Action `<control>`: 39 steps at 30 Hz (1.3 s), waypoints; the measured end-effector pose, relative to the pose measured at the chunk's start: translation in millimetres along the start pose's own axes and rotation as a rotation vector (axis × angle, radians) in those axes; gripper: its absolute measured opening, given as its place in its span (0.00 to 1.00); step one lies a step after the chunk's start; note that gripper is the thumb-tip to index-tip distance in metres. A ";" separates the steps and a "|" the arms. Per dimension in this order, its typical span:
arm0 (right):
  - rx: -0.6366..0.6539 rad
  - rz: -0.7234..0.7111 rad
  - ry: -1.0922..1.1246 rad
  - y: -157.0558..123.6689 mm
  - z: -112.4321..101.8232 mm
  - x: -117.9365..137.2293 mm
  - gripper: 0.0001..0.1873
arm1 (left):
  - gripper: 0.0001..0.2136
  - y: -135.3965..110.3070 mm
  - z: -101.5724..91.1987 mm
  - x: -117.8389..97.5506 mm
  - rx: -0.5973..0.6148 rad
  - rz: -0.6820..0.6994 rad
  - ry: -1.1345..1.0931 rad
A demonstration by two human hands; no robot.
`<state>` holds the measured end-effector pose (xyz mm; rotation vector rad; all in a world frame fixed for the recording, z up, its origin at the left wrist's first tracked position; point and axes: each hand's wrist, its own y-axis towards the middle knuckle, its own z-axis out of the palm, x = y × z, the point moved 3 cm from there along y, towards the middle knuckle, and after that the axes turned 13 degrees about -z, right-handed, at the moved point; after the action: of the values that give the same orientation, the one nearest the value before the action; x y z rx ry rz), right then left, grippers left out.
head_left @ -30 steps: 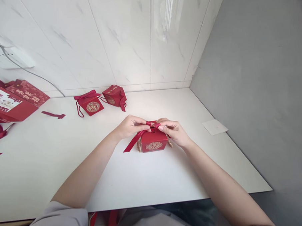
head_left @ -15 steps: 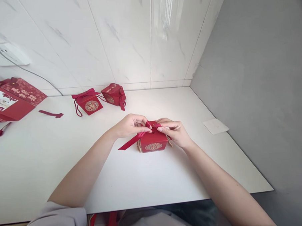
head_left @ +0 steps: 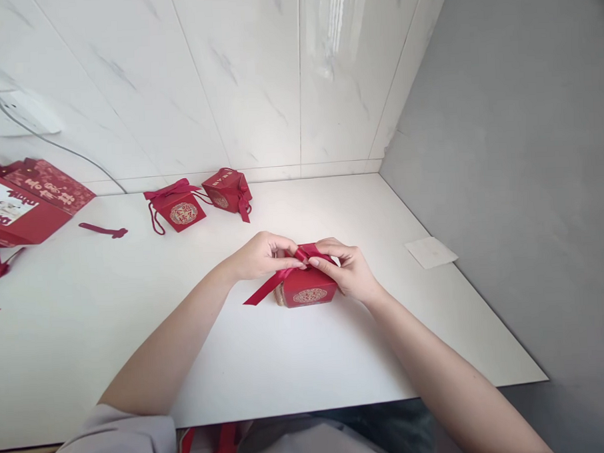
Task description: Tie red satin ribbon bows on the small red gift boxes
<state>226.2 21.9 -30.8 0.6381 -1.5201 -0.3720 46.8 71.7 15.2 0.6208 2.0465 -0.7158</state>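
A small red gift box with a gold round emblem stands on the white table in the middle. A dark red ribbon crosses its top, and one tail trails down to the left. My left hand pinches the ribbon at the box's top left. My right hand pinches the ribbon's other part at the top right, its fingers curled against the box. A tan braided cord shows at the box's lower left side.
Two finished red boxes with ribbons stand at the back left. A larger red printed box and loose ribbon pieces lie far left. A white paper square rests near the grey right wall. A cable runs along the tiled back wall.
Both hands have stayed on the box top. The ribbon loop between my fingers has been drawn up and over to the right, and the left tail has shifted slightly.
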 end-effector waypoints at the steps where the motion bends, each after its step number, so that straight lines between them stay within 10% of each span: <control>1: 0.010 -0.010 -0.017 0.1 0.7 1.9 0.09 | 0.10 -1.0 0.6 -1.7 0.000 0.002 0.016; 27: -0.110 -0.006 -0.145 -2.0 -4.0 1.3 0.06 | 0.14 1.4 2.8 1.1 -0.006 -0.053 -0.164; 39: 0.032 0.101 0.037 5.3 -24.2 9.9 0.13 | 0.16 6.6 0.8 10.0 0.054 -0.193 -0.258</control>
<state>249.6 23.9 -18.1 0.5879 -1.5184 -0.2584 46.4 77.5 4.7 0.3428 1.8664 -0.9167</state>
